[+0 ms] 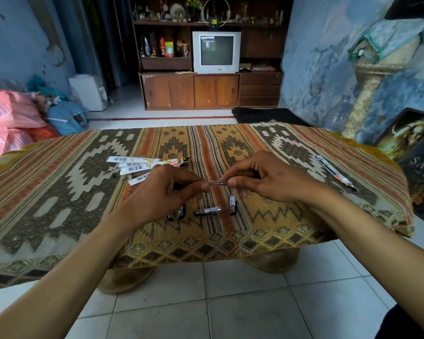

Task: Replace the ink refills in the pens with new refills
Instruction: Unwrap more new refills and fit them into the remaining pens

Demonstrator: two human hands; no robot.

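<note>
Thin refill (217, 183) is held level above the table (59, 192), pinched at each end btwn left hand (171, 192) and right hand (262, 179), fingers curled round it. Pen parts (207, 211) lie on the cloth just below; refill packets (142, 165) are piled behind left hand, one packet (334, 173) well apart at right.

Both forearms are being shown bare from elbow to wrist, with no sleeves reaching them. The left hand (162, 189) and right hand (267, 178) are being kept uncovered. Dark clothing is being glimpsed at the bottom right corner.
</note>
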